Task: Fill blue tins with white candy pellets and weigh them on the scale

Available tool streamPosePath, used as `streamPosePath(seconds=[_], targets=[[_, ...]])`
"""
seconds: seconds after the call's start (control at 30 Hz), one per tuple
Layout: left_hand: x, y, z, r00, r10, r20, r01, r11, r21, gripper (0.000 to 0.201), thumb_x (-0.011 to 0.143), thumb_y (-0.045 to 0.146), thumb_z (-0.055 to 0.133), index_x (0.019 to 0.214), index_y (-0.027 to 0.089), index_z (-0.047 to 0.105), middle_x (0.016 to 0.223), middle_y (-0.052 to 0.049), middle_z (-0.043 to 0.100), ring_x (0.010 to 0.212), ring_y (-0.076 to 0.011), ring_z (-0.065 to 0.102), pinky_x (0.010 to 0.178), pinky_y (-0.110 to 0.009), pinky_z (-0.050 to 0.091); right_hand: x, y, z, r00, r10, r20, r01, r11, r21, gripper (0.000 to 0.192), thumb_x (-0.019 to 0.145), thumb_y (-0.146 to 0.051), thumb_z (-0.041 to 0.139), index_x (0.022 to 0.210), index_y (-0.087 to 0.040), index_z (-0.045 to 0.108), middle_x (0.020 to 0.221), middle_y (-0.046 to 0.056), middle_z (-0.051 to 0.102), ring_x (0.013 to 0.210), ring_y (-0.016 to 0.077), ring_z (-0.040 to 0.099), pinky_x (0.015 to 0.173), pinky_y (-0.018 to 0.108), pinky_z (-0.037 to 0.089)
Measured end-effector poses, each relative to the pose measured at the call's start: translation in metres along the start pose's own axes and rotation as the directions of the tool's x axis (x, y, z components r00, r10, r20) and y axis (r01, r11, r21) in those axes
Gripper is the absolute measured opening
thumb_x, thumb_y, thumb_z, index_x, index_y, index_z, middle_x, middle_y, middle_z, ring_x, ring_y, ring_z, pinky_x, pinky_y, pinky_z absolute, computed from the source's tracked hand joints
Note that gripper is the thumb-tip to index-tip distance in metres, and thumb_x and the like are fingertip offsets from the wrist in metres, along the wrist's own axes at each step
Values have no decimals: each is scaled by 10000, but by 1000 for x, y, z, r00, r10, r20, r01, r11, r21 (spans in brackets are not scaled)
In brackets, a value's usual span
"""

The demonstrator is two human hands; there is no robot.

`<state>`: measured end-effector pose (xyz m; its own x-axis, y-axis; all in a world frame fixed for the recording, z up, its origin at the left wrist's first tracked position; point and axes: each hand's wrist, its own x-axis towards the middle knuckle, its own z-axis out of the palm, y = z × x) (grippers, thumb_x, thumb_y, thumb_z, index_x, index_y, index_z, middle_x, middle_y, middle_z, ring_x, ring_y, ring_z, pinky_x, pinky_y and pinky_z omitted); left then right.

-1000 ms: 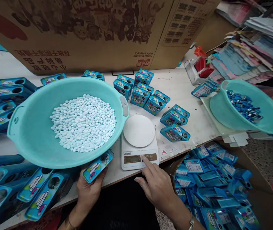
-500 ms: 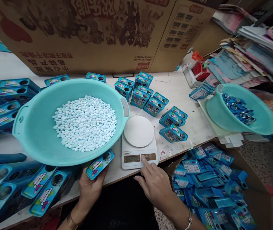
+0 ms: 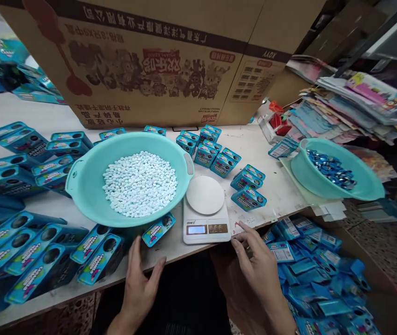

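My left hand (image 3: 142, 284) is open at the table's front edge, thumb and fingers apart and nothing between them. Just beyond its fingertips a blue candy box (image 3: 159, 229) stands under the bowl's front rim. The turquoise bowl (image 3: 83, 195) holds a heap of small pale mints (image 3: 141, 184). Right of it sits a white kitchen scale (image 3: 207, 237) with a bare round plate and a lit display. My right hand (image 3: 259, 263) is open by the scale's front right corner, its thumb near the table edge and its fingers loosely apart.
Several blue boxes (image 3: 94, 258) crowd the left side; more (image 3: 247, 197) stand behind and right of the scale. A second turquoise bowl (image 3: 299, 167) holds shiny blue pieces. Below right, a carton holds a pile of blue boxes (image 3: 317, 265). A large cardboard box (image 3: 149, 109) stands at the back.
My left hand has let go of the candy box and drawn back. My right hand has left the scale's buttons and moved right. The display has lit up, and the view has shifted.
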<state>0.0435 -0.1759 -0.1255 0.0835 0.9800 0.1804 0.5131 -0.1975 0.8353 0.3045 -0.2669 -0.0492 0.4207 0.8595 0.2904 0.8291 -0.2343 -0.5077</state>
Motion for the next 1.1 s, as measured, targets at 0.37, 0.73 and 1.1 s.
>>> streamPosePath(seconds=[0.37, 0.73, 1.1], targets=[[-26, 2, -42, 963, 268, 11, -267, 962, -53, 575, 924, 189, 531, 1474, 248, 372, 919, 8, 762, 974, -174, 714, 973, -318, 535, 7, 23, -13, 985, 48, -164, -58, 997, -55, 256, 930, -427, 513, 830, -218, 621, 1160, 132, 677, 864, 233, 677, 787, 377, 515], [8, 21, -28, 936, 333, -117, -339, 940, -40, 456, 888, 240, 635, 1328, 194, 524, 760, 19, 676, 708, -145, 667, 785, -301, 561, 26, 55, -24, 938, 6, -347, -61, 987, -148, 325, 909, -503, 500, 925, -199, 616, 1060, 142, 679, 998, 298, 620, 888, 460, 470], [10, 12, -26, 864, 494, -100, -495, 869, 13, 284, 881, 145, 614, 1159, 202, 606, 781, 1, 646, 743, -148, 644, 803, -297, 534, 86, 97, -16, 979, -10, -206, -36, 976, -217, 665, 857, -613, 492, 1342, -159, 449, 1254, 199, 536, 1206, 358, 468, 992, 549, 378]])
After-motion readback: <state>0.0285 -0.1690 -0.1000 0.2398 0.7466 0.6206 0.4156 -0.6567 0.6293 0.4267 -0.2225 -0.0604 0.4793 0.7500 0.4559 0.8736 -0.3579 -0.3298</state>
